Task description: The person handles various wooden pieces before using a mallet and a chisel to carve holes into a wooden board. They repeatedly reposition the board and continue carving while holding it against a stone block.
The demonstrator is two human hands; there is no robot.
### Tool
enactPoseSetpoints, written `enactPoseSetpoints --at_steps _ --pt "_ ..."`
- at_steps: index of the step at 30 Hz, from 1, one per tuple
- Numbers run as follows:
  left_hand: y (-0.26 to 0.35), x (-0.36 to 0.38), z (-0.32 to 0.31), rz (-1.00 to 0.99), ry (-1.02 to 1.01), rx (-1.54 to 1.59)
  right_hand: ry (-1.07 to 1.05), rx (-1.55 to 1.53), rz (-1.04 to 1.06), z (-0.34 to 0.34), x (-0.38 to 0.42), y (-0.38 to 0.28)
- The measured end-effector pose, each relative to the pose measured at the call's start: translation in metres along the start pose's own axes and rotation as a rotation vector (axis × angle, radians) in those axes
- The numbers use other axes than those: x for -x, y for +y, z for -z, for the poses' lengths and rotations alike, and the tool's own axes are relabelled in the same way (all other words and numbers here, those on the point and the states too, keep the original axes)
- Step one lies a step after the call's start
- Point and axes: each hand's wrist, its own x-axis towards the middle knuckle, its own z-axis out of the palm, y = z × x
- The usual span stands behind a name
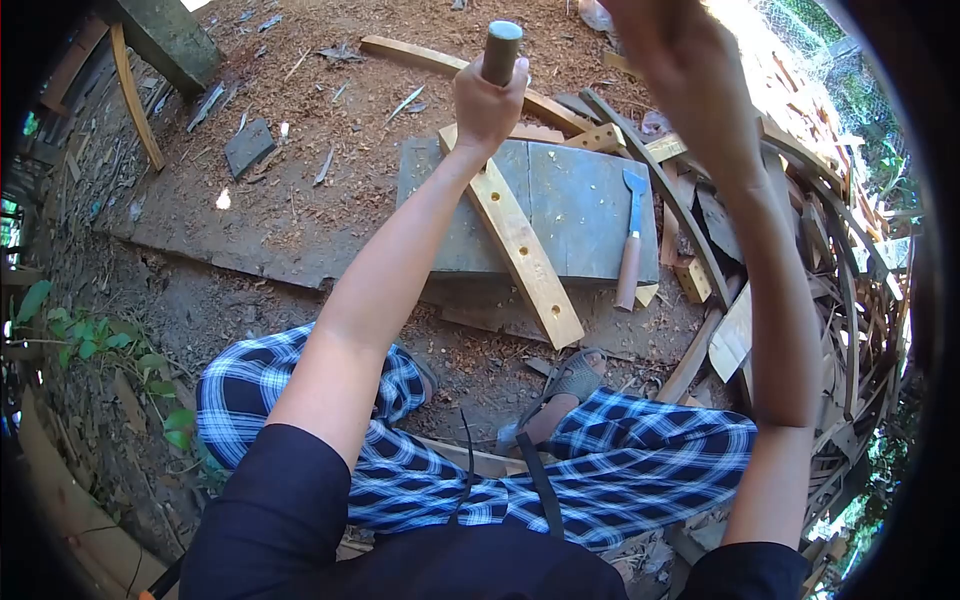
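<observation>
My left hand (487, 105) is wrapped round an upright cylindrical handle (503, 50) with a pale round end, above the far end of a light wooden bar. That wooden bar (524, 252) has several round holes and lies slantwise on a grey block (580, 215), its near end jutting past the block's front edge. My right hand (680, 50) is raised at the top, blurred and partly cut off by the frame; its fingers cannot be made out. A chisel-like tool (632, 240) with a blue blade and wooden handle rests on the block's right side.
Wood shavings cover the ground (330, 100). A long curved wooden strip (420, 55) lies beyond the block, and a pile of wood offcuts (800, 200) lies at the right. A post (165, 45) stands at the upper left. My sandalled foot (575, 385) is near the bar's near end.
</observation>
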Motion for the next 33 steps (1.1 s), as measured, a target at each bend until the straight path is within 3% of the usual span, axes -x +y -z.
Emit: enactPoseSetpoints --at_steps 1,2,3,5,6,7,9,13,17,19,20,27,28,29,31,32,33 --pt "0.003 0.001 -0.001 -0.059 0.03 -0.027 -0.391 0.597 -0.117 -0.008 0.001 0.0" --pt "0.005 0.003 -0.004 -0.117 0.044 -0.048 -0.531 0.479 -0.429 -0.006 -0.003 -0.003" --pt "0.006 0.003 -0.007 -0.117 0.033 -0.037 -0.528 0.487 -0.444 0.001 0.0 0.001" --pt "0.004 0.003 -0.004 -0.035 -0.011 -0.087 -0.213 0.327 -0.269 0.01 0.005 0.011" --pt "0.001 0.002 -0.006 -0.034 0.001 -0.046 -0.093 0.18 -0.309 0.006 0.017 0.008" --pt "-0.001 0.004 -0.007 -0.022 0.005 -0.047 -0.105 0.177 -0.311 -0.005 0.03 0.019" --pt "0.0 0.002 -0.005 -0.022 -0.019 -0.024 0.109 0.123 -0.508 -0.039 0.074 0.055" --pt "-0.001 -0.001 -0.005 0.008 -0.032 -0.033 -0.217 0.235 -0.859 -0.095 0.152 0.079" --pt "-0.003 -0.002 -0.005 -0.01 -0.016 -0.032 -0.384 0.304 -0.886 -0.136 0.194 0.082" --pt "-0.003 -0.005 -0.007 0.011 -0.024 -0.029 -0.23 0.635 -0.544 -0.152 0.21 0.087" --pt "-0.007 -0.008 -0.008 0.022 -0.026 -0.033 -0.134 0.696 -0.471 -0.154 0.201 0.077" --pt "-0.031 -0.029 -0.015 0.077 -0.045 -0.017 -0.304 0.274 -0.588 -0.201 0.189 0.012" --pt "-0.025 -0.031 -0.011 0.342 -0.09 0.148 -0.321 0.296 -0.601 -0.202 0.188 0.011" --pt "-0.036 -0.035 -0.011 0.352 -0.087 0.143 -0.341 0.32 -0.614 -0.203 0.187 0.011" --pt "-0.059 -0.055 -0.014 0.289 0.118 -0.021 -0.333 0.304 -0.614 -0.202 0.188 0.01" --pt "-0.071 -0.061 -0.006 0.487 0.061 0.046 -0.328 0.312 -0.607 -0.202 0.187 0.01" --pt "-0.089 -0.068 0.004 0.493 0.063 0.052 -0.323 0.321 -0.602 -0.202 0.187 0.009"
